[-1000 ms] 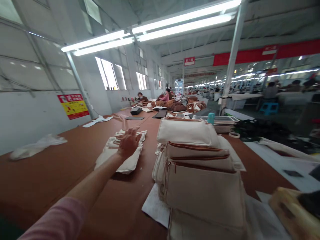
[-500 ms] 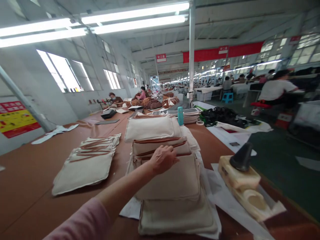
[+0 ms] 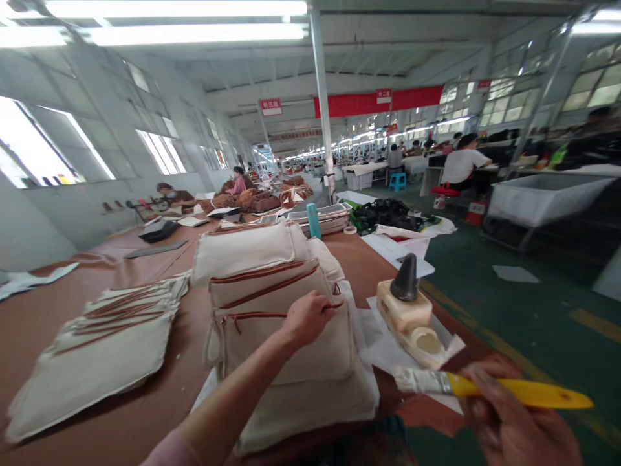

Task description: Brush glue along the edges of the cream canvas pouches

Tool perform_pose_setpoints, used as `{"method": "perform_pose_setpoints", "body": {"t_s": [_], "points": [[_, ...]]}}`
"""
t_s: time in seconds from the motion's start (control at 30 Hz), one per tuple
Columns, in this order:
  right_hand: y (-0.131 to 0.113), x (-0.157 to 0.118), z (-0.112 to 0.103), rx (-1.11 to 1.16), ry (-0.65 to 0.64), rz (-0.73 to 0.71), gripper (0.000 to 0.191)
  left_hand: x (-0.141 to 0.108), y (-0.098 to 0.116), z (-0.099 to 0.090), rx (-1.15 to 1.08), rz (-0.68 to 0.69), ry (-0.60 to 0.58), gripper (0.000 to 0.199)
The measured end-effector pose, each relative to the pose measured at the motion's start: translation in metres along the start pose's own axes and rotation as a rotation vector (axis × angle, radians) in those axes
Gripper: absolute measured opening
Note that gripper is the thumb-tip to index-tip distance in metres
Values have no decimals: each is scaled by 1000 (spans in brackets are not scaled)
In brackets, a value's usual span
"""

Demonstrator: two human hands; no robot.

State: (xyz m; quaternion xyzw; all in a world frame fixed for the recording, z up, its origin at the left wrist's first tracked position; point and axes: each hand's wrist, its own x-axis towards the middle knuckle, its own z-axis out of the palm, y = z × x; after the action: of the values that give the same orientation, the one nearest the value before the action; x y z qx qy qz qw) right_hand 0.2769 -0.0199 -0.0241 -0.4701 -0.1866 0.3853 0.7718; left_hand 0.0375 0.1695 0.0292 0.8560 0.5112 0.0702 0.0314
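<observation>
My left hand [image 3: 308, 318] is closed at the brown-trimmed upper edge of a cream fabric bag piece [image 3: 291, 359], near its right corner. The fingertips are partly hidden behind the knuckles. That piece lies on a stack of similar cream pieces, with brown-edged ones fanned out behind it. At lower right, my right hand [image 3: 521, 414] grips a paintbrush [image 3: 526, 392] by its yellow handle. Its pale bristles point left, just in front of a stained glue container [image 3: 407, 310] with a black cone on top.
Another fan of cream pieces [image 3: 104, 346] lies on the brown-covered table [image 3: 189, 382] at left. A teal bottle [image 3: 313, 220] and a tape roll [image 3: 350, 230] stand farther back. Dark material [image 3: 388, 213] is heaped on the right. A white bin [image 3: 546, 194] and several seated people are beyond.
My right hand has come into view at lower right with the paintbrush. The view has turned right. My left hand stays at the trimmed edge, and the front piece's zipper edge now shows more.
</observation>
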Motion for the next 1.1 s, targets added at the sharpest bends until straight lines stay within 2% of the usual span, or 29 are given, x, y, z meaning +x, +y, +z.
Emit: {"method": "perform_pose_setpoints", "body": {"t_s": [0.07, 0.17, 0.27, 0.37, 0.47, 0.57, 0.63, 0.7, 0.8, 0.9, 1.0, 1.1], "points": [[-13, 3, 15, 50, -3, -69, 36, -14, 5, -7, -114, 93, -47, 23], [-22, 4, 32, 64, -105, -92, 29, -38, 15, -18, -413, 225, -134, 25], [-18, 5, 45, 14, -232, -98, 26, -59, 26, -26, -643, 250, -222, 26], [-9, 10, 55, -147, -314, -139, 27, -73, 34, -30, -716, 258, -288, 24], [-9, 16, 58, -322, -301, -264, 31, -82, 35, -29, -761, 247, -307, 23], [-15, 15, 55, -275, -256, -312, 30, -86, 31, -27, -798, 216, -303, 23], [-18, 9, 52, -192, -275, -271, 27, -89, 30, -25, -801, 217, -309, 24], [-17, 1, 52, -212, -313, -265, 25, -92, 32, -24, -791, 230, -307, 27], [-13, -3, 52, -303, -322, -314, 27, -101, 37, -22, -750, 252, -247, 32], [-14, 4, 46, -264, -250, -311, 28, -115, 41, -17, -624, 293, -118, 34], [-19, 9, 39, -145, -221, -228, 27, -128, 42, -11, -463, 419, 60, 23], [-23, 5, 40, -50, -254, -143, 25, -138, 44, -11, -262, 595, 272, 12]]}}
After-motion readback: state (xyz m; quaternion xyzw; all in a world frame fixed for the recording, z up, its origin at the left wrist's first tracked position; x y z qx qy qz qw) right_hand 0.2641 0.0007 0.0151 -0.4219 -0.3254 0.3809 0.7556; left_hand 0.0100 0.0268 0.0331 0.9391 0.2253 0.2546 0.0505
